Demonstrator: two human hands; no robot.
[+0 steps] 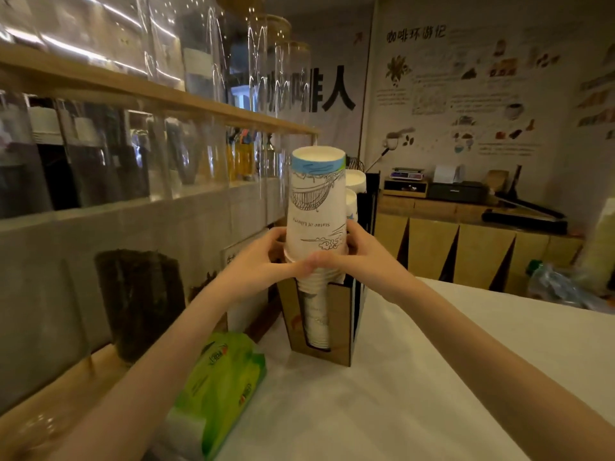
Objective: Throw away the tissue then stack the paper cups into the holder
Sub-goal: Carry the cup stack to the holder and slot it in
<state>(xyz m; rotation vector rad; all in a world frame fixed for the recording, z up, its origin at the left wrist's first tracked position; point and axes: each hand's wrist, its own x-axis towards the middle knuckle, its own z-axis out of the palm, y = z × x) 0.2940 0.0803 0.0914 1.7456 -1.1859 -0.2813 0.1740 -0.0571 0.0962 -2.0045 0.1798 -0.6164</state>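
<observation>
A brown cardboard cup holder [339, 314] stands on the white table, with a stack of white paper cups [316, 314] showing through its front slot. An upside-down paper cup [316, 207] with a blue band and line drawings sits on top of the stack, above the holder's rim. My left hand [263, 264] and my right hand [362, 257] both clasp this cup at its lower rim, one on each side. More white cups [354, 181] rise from a second slot behind. No loose tissue is in view.
A green tissue pack [223, 390] lies at the table's left edge, in front of the holder. A glass partition and a wooden shelf with jars [166, 91] run along the left. Wooden cabinets [466, 247] with devices stand at the back right. A plastic bag [562, 284] lies far right.
</observation>
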